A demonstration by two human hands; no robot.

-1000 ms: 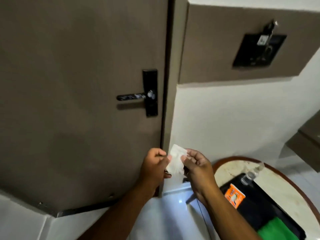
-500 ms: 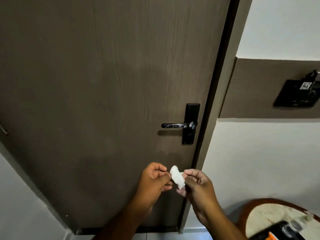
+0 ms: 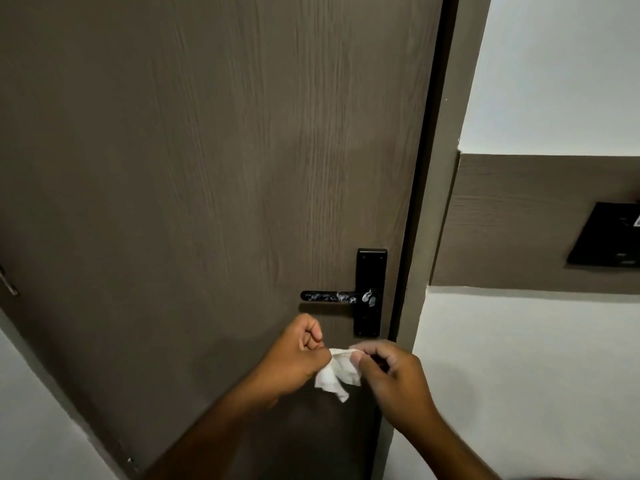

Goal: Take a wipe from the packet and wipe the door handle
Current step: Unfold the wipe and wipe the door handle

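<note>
no readable text, wall panel [image 3: 604,239] label blurred

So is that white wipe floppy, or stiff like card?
Probably floppy: the wipe is crumpled and sags between the left hand and right hand, one corner drooping below. It looks very light, since fingertip pinches alone carry it. It would likely bend around the door handle rather than slide off.

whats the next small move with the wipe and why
Probably lift the wipe up onto the door handle. Both the left hand and right hand pinch it just below the lever, not touching it, and the lever shows whitish smears.
</note>
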